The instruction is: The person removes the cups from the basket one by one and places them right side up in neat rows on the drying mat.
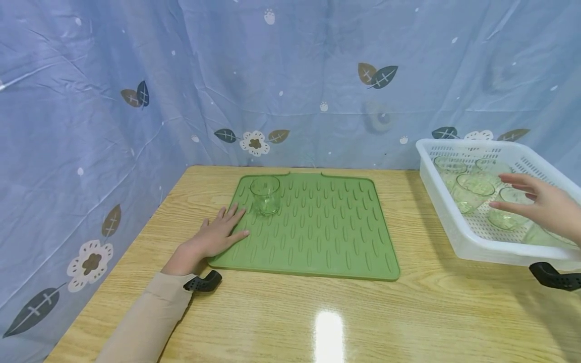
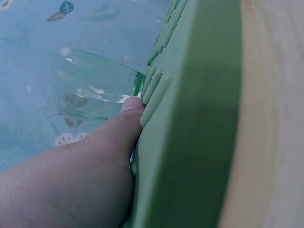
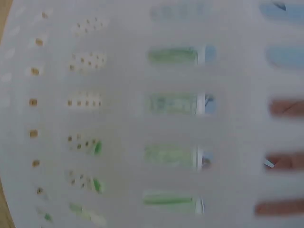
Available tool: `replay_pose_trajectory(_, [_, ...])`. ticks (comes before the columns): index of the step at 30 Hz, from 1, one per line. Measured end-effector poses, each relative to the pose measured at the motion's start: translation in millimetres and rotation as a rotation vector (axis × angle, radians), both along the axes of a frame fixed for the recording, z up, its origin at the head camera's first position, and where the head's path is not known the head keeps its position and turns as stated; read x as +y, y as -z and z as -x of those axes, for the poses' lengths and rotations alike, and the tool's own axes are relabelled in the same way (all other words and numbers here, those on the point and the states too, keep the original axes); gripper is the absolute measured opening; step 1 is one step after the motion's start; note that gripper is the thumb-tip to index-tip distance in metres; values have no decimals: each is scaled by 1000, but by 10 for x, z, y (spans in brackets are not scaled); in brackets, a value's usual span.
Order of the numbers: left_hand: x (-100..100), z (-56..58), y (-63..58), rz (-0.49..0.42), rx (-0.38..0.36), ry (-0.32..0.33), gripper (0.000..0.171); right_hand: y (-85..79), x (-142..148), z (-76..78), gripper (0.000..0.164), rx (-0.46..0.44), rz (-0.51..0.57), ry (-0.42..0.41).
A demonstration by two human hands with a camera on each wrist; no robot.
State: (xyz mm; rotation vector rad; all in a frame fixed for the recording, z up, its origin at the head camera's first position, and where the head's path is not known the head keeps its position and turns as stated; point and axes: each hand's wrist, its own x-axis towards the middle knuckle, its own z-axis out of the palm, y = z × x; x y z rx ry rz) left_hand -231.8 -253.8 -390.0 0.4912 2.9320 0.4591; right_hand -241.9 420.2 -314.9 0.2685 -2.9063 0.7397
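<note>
My left hand (image 1: pixel 218 237) lies flat with fingers spread on the left edge of a green ridged drying mat (image 1: pixel 313 242). Just past its fingertips, a clear glass (image 1: pixel 265 195) stands on the mat; the left wrist view shows the thumb (image 2: pixel 133 105) overlapping the base of that glass (image 2: pixel 95 88). Over the white plastic basket (image 1: pixel 481 247) at the right, my right hand (image 1: pixel 544 201) has thumb and fingers parted around nothing, close over a glass (image 1: pixel 506 222). The slotted basket wall (image 3: pixel 128 123) covers most of the right wrist view, with fingers (image 3: pixel 287 161) glimpsed through the slots.
Several more glasses sit in the basket, among them one tilted glass (image 1: pixel 472 194) and another at the back left (image 1: pixel 449 166). A wooden table (image 1: pixel 254 312) carries mat and basket. A blue patterned curtain (image 1: pixel 317 75) hangs behind and along the left side.
</note>
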Motion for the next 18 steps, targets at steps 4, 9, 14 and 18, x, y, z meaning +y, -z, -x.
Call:
replay_pose_trajectory(4, [-15,-19,-11,5,-1,-4,80,5,92,21,88,-20,-69,52])
replay_pose_trajectory(9, [-27,-26,-17,8,4,-7,80,15,160,23,93,-43,-128,98])
replay_pose_trajectory(14, [-23,-24,-17,3,4,-6,80,179,405,153,101,-54,-131,130])
replay_pose_trajectory(18, [-20,-23,-14,5,5,-5,80,457,811,412,111,-49,-121,153])
